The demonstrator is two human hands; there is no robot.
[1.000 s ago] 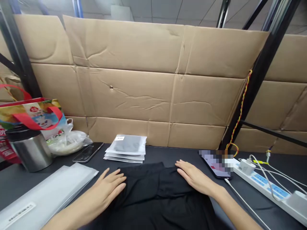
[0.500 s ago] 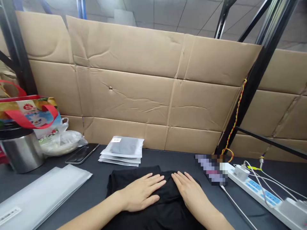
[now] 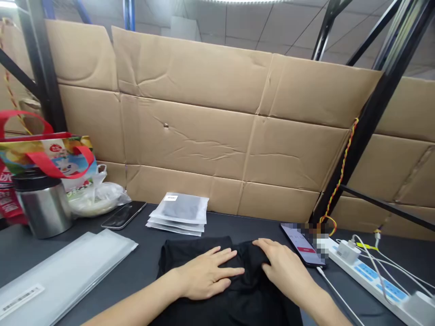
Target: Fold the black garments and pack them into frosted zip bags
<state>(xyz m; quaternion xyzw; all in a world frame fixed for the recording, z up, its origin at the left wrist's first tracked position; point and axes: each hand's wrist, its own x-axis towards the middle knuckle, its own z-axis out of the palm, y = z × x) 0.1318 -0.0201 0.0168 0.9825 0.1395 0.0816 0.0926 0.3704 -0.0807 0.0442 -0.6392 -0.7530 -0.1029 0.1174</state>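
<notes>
A black cloth garment lies on the dark table in front of me, with some creases near its middle. My left hand rests flat on it, fingers spread and pointing right. On the garment's right part, my right hand is curled, with a fold of the black fabric between its thumb and fingers. The garment's near edge runs out of view at the bottom.
Packed clear bags are stacked behind the garment. Large translucent bags lie left. Behind them are a phone, a steel flask and a gift bag. A charging phone and power strip lie right, before a cardboard wall.
My right hand has gone from lying flat to curling its fingers and thumb on the fabric. My left hand stays flat with its fingers a little wider. The view has shifted slightly left.
</notes>
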